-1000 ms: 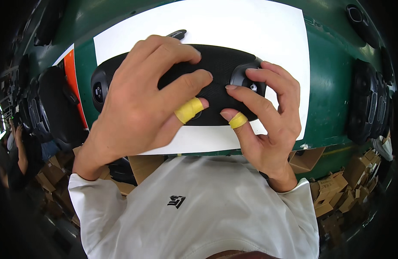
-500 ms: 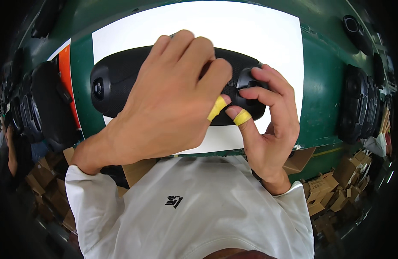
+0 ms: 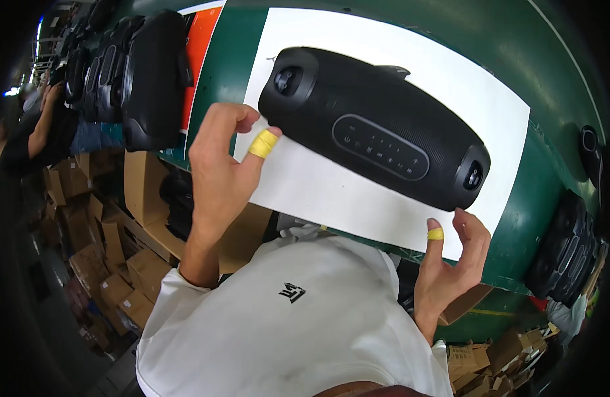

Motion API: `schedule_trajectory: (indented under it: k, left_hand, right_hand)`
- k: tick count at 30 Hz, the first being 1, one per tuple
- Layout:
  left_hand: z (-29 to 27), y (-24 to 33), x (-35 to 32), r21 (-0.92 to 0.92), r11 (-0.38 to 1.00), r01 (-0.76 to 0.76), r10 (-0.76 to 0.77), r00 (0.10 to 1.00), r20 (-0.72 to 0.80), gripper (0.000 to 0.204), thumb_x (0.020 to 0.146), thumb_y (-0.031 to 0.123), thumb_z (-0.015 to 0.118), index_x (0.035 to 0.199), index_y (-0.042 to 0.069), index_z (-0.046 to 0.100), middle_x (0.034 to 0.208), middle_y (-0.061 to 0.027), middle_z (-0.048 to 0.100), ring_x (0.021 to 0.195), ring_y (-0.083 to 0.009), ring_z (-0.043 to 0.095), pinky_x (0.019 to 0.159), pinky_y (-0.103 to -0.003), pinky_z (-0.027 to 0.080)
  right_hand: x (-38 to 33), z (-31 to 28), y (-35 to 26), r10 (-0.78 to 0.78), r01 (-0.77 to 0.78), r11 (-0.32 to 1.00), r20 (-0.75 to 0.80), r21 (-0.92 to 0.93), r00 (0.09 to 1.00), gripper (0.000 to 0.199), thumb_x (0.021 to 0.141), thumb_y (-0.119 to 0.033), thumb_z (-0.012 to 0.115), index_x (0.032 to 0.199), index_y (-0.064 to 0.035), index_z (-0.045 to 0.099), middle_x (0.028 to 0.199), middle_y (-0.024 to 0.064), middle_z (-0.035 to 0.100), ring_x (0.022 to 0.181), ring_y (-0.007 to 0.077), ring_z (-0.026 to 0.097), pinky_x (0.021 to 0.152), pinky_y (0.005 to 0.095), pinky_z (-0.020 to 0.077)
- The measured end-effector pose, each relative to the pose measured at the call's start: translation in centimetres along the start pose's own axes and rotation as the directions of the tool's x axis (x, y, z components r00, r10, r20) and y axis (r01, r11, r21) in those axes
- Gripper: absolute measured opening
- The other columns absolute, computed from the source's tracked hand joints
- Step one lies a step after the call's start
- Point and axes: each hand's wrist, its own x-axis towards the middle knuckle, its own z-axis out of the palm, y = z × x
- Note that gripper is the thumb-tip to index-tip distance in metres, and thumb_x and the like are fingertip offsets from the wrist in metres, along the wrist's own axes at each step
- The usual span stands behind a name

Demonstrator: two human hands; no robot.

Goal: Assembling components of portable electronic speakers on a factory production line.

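black speaker (image 3: 377, 129) lies on white sheet (image 3: 318, 188).

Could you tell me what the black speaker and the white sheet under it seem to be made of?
The black speaker looks wrapped in a matte, finely textured mesh or fabric, with a smoother panel of buttons set in, probably rubber or plastic. The white sheet looks like plain matte paper or thin card: flat, with a thin straight edge and no sheen.

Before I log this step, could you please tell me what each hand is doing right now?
Left hand: open, holding nothing, taped fingertip touching the end of the speaker.
Right hand: open, holding nothing, fingertips at the speaker's other end.
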Motion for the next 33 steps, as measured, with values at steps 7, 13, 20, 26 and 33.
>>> schedule_trajectory:
  k: [7,13,20,26,33]
  left_hand:
    - [5.3,-4.0,-2.4,-0.734,0.663,0.149,-0.202,0.979,0.016,0.035,0.089,-0.014,0.084,0.117,-0.004,0.067,0.124,-0.0102,0.063,0.115,-0.0198,0.067,0.108,-0.037,0.059]
    - [7.2,-2.7,-3.4,-0.732,0.671,0.12,-0.275,0.957,-0.095,0.034,0.09,-0.014,0.083,0.119,-0.004,0.068,0.123,-0.0081,0.063,0.115,-0.0172,0.066,0.106,-0.035,0.059]
    - [7.0,-5.0,-3.4,-0.688,0.724,0.054,-0.182,0.976,-0.116,0.025,0.097,-0.007,0.081,0.114,0.0,0.065,0.12,-0.0048,0.059,0.102,-0.0127,0.06,0.095,-0.029,0.055]
    - [7.3,-4.0,-3.7,-0.64,0.767,0.048,-0.163,0.979,-0.122,0.027,0.098,0.006,0.084,0.113,0.002,0.062,0.113,-0.0036,0.052,0.101,-0.0127,0.051,0.095,-0.027,0.046]
    - [6.6,-3.2,-4.1,-0.619,0.785,-0.024,-0.122,0.974,-0.192,0.023,0.102,0.008,0.079,0.113,0.001,0.061,0.116,-0.0042,0.056,0.103,-0.0118,0.054,0.095,-0.026,0.045]
  right_hand:
    - [-1.7,1.8,1.3,0.242,-0.235,0.936,0.004,0.264,0.97,0.018,0.098,-0.002,0.083,0.112,0.0056,0.075,0.109,0.0124,0.076,0.104,0.0208,0.075,0.101,0.0372,0.0637]
    - [-3.1,3.2,1.1,0.385,-0.336,0.887,-0.105,0.317,0.917,0.019,0.094,0.0,0.085,0.111,0.0045,0.08,0.108,0.0167,0.08,0.101,0.0246,0.078,0.096,0.0364,0.0633]
    - [-2.3,3.4,1.5,0.317,-0.276,0.838,-0.008,0.471,0.949,0.022,0.092,-0.001,0.086,0.112,0.0039,0.077,0.115,0.0146,0.076,0.104,0.0243,0.076,0.096,0.0384,0.0658]
    - [-1.5,2.9,1.7,0.359,-0.304,0.835,-0.036,0.459,0.933,0.029,0.095,-0.002,0.084,0.12,0.0046,0.072,0.117,0.0146,0.075,0.109,0.0245,0.076,0.101,0.0397,0.0656]
    - [-1.2,2.4,3.1,0.346,-0.305,0.78,0.029,0.547,0.938,0.026,0.096,-0.003,0.084,0.117,0.0015,0.072,0.114,0.0098,0.073,0.103,0.0185,0.072,0.099,0.0344,0.0618]
